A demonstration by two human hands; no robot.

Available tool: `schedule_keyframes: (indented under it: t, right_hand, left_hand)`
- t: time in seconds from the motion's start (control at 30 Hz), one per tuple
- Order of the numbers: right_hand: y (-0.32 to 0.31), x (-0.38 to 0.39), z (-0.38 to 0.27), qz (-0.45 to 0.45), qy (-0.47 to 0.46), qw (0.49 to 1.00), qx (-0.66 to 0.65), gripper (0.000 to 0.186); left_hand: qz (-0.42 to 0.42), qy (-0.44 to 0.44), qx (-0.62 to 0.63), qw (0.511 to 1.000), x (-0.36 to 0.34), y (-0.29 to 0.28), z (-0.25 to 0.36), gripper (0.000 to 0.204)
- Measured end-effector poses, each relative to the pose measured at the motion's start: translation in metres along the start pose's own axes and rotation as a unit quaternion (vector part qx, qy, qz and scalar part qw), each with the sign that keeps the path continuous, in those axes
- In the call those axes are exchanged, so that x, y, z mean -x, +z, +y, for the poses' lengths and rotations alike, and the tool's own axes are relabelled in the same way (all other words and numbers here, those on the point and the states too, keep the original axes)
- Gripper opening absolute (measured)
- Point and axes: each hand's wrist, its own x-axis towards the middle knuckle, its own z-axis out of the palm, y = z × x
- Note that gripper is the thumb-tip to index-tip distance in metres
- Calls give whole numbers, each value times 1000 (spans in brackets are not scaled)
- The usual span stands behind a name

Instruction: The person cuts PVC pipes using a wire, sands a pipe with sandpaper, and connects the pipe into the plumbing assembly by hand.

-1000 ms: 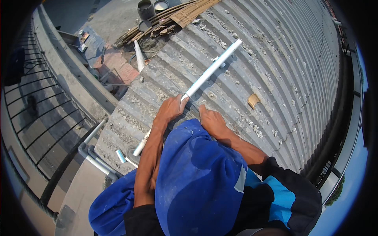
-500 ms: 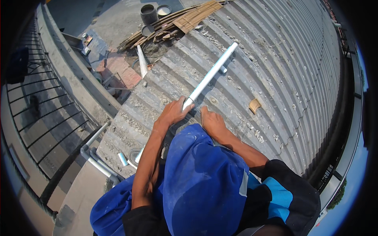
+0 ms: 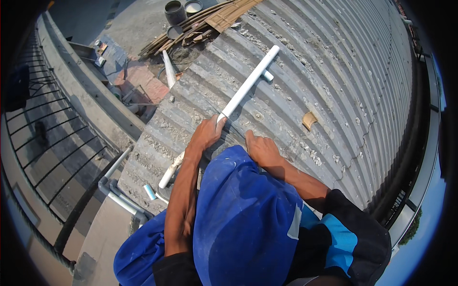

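Observation:
A long white plastic pipe (image 3: 248,88) slants across the grey corrugated sheet (image 3: 286,107). My left hand (image 3: 207,133) is wrapped round it, with a thin dark line around the pipe just beyond the fingers. The pipe's lower end comes out beyond my left forearm. Close to the pipe, on its right, my right hand (image 3: 262,148) is closed with its fingers curled. A thin dark strip seems to run between the two hands, but I cannot make out what it is. A short white pipe stub (image 3: 268,75) lies against the long pipe's far part.
A curved tan fragment (image 3: 309,120) and grey rubble lie on the corrugated sheet. Near my left arm is a small blue-and-white tube (image 3: 150,192). Elbowed pipes (image 3: 117,198) run along the left edge, beside a black metal railing (image 3: 71,214). Beyond are bamboo poles (image 3: 191,26) and a dark bucket (image 3: 175,13).
The long pipe has slid toward the lower left through or with my left hand, so its lower end now shows beyond my forearm. My right hand stays nearly in place, closed.

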Motion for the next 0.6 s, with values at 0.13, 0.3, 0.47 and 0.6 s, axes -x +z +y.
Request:
schedule_keyframes:
  t: [0.13,0.3,0.47,0.6]
  right_hand:
    - [-3,-14,3,-24,2,1000,-13,10]
    - [2,-5,-3,-31,-9,999,-37,10]
    - [2,-33,-6,-4,-29,999,-32,11]
    - [1,-3,-2,-64,52,996,-42,11]
  left_hand:
    - [6,29,-12,999,1,2,4,37]
    - [1,28,-6,1000,2,3,0,37]
    - [1,34,17,999,-4,1,3,39]
    - [-12,42,-31,999,-4,4,3,40]
